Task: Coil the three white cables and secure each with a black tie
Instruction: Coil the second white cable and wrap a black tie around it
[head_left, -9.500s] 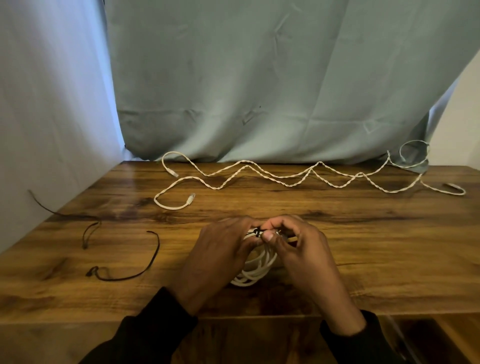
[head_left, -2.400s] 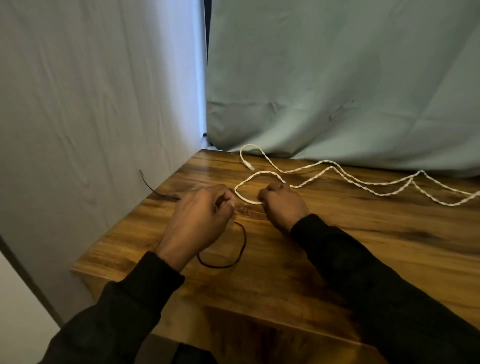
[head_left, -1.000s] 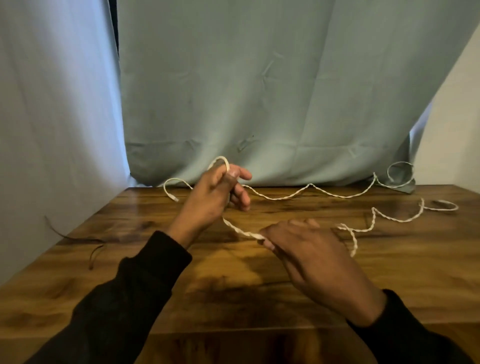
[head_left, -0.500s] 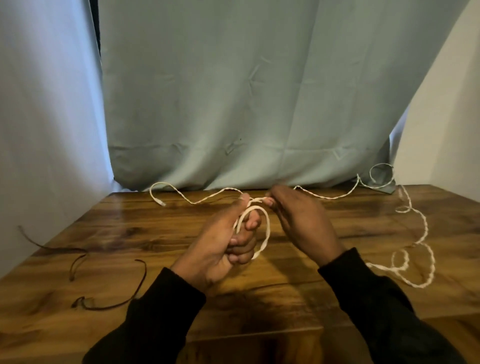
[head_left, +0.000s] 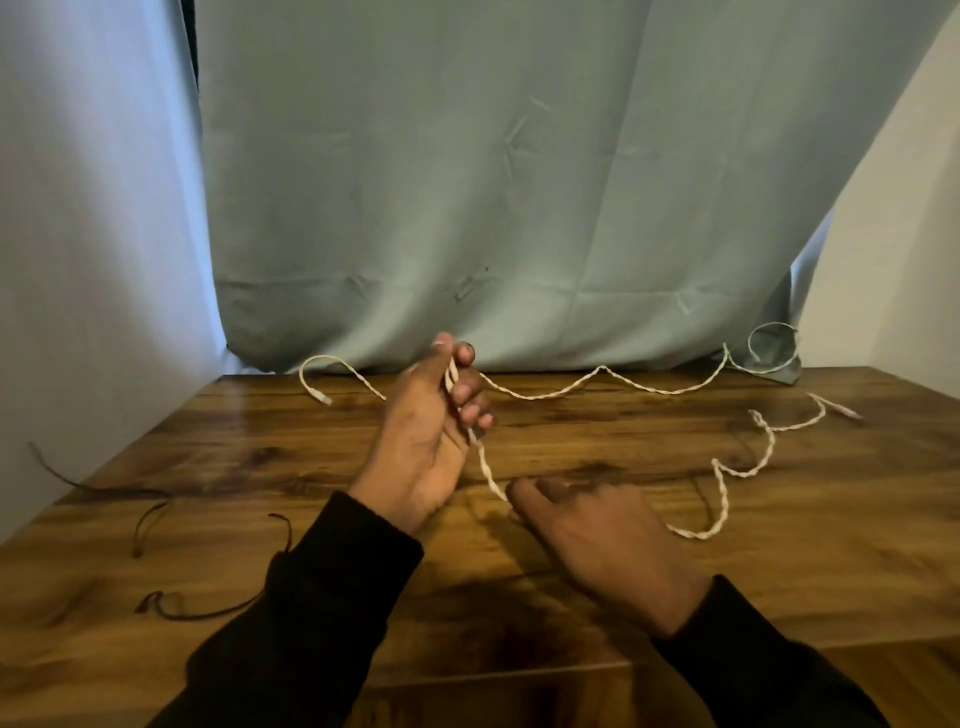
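Observation:
My left hand (head_left: 426, 441) is raised over the middle of the wooden table (head_left: 675, 597) and is shut on loops of a white braided cable (head_left: 724, 512). That cable runs down from my left fingers to my right hand (head_left: 597, 540), which pinches it low over the table, then trails right in kinks to its plug. A second white cable (head_left: 602, 382) lies in waves along the back edge by the curtain. Two black ties lie at the left: one long tie (head_left: 208, 613) near the front, another tie (head_left: 148, 525) behind it.
A pale green curtain (head_left: 519, 208) hangs behind the table and a white sheet (head_left: 93, 260) closes the left side. The table's front edge is just under my sleeves. A thin dark strand (head_left: 67, 478) lies by the left sheet.
My right hand has moved from beside my left fingers down toward me along the cable. The loose part of the cable on the right has been drawn in and shifted.

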